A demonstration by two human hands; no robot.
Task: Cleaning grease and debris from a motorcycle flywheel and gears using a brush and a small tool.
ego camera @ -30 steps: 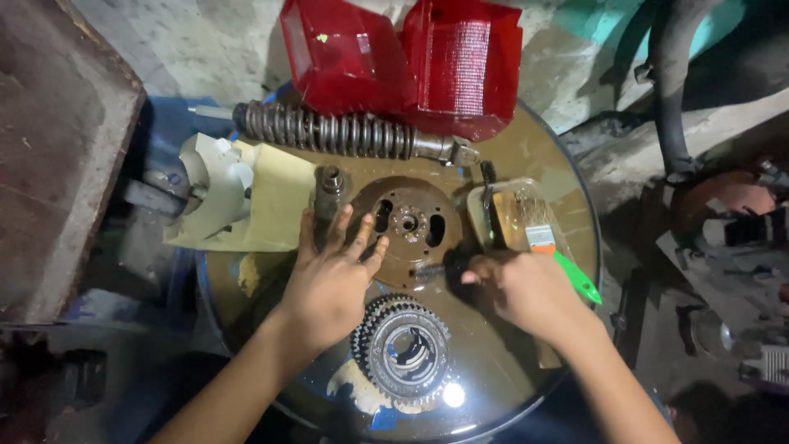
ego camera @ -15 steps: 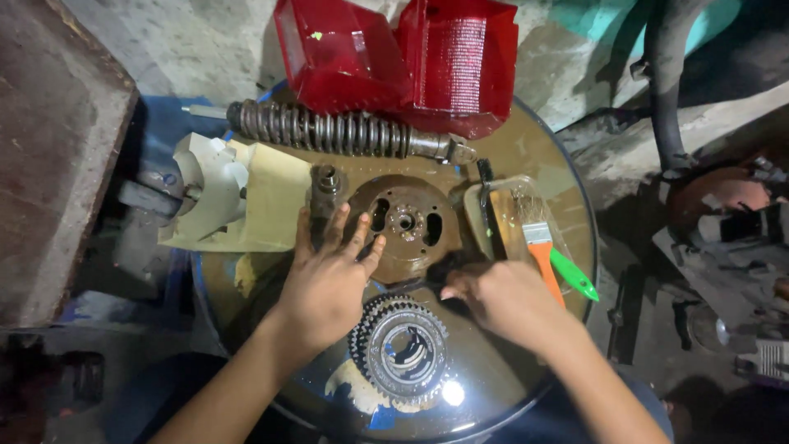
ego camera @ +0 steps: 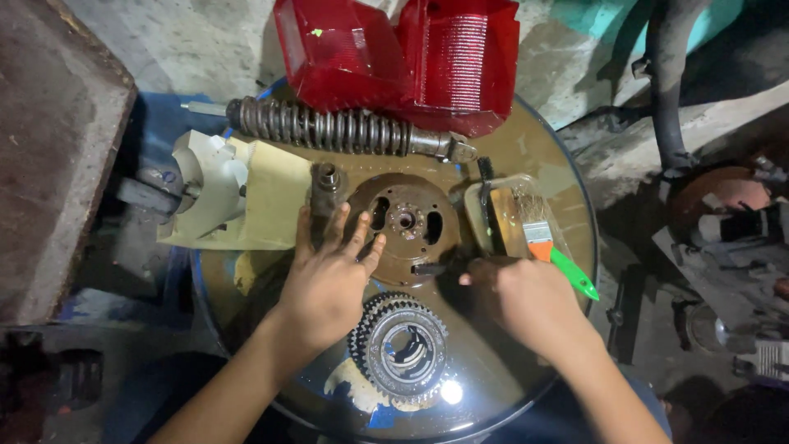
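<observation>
Left hand flat, fingers spread, palm down; right hand curled shut, knuckles up.

Looked like a repair workshop: oily drum top used as bench, coil-spring shock absorber, gear cluster, red tail-light lenses, grimy concrete floor.

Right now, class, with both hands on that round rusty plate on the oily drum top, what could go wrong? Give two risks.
1. The drum top looks wet with oil, so the rusty plate under the left hand might slide while the right hand works at its edge.
2. The gear cluster lies close between both wrists; a slip could knock skin against its teeth.
</observation>
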